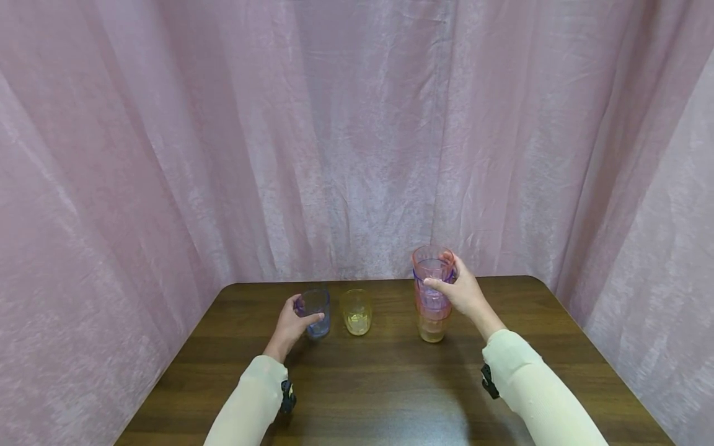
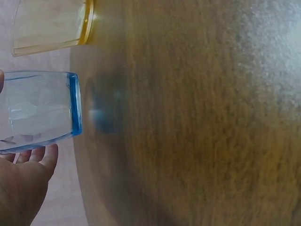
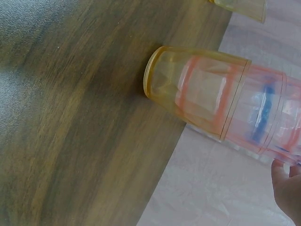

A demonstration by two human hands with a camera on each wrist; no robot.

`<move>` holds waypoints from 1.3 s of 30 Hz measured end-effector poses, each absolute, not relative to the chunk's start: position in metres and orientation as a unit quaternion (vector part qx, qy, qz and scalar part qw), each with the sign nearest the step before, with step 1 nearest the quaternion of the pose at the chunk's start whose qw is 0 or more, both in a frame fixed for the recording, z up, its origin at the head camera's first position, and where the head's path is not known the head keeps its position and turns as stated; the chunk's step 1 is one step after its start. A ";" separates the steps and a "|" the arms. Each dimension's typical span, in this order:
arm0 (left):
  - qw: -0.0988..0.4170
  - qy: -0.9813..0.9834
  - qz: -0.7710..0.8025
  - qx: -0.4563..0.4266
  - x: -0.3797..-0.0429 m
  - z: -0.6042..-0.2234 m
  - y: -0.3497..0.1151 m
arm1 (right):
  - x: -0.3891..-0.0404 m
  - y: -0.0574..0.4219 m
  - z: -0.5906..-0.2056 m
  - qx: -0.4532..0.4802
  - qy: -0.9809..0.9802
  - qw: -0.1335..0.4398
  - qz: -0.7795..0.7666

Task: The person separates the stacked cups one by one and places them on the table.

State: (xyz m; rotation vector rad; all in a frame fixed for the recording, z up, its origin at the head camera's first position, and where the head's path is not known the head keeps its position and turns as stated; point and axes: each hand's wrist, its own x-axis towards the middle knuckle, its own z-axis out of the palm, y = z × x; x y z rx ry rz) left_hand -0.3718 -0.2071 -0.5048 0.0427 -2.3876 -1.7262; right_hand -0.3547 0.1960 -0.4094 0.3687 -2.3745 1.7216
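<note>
At the left, my left hand (image 1: 291, 323) grips a clear blue cup (image 1: 317, 313) around its side, thumb in front. The left wrist view shows this blue cup (image 2: 42, 110) upright, its thick base close over the wood and a bluish reflection beside it. Right of it stands a clear yellow cup (image 1: 357, 313), untouched. My right hand (image 1: 460, 291) holds the upper part of an upright stack of nested clear cups (image 1: 432, 310). A yellow cup (image 3: 202, 89) forms the stack's bottom, with pink and blue ones above and a pink rim on top.
The cups are at the far part of a dark wooden table (image 1: 357, 384). Behind its back edge hangs a pink curtain (image 1: 368, 155), which also runs along both sides. Black bands (image 1: 489, 381) circle both sleeved wrists.
</note>
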 end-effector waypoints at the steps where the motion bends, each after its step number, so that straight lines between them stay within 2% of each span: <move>1: 0.099 -0.807 -0.582 0.016 -0.372 -0.505 -0.207 | -0.355 0.196 -0.409 0.123 -0.800 0.093 0.580; 32: 0.079 -0.802 -0.592 0.005 -0.370 -0.509 -0.202 | -0.356 0.197 -0.407 0.118 -0.800 0.083 0.583; 39: 0.065 -0.812 -0.580 -0.001 -0.370 -0.494 -0.206 | -0.355 0.197 -0.407 0.109 -0.798 0.066 0.589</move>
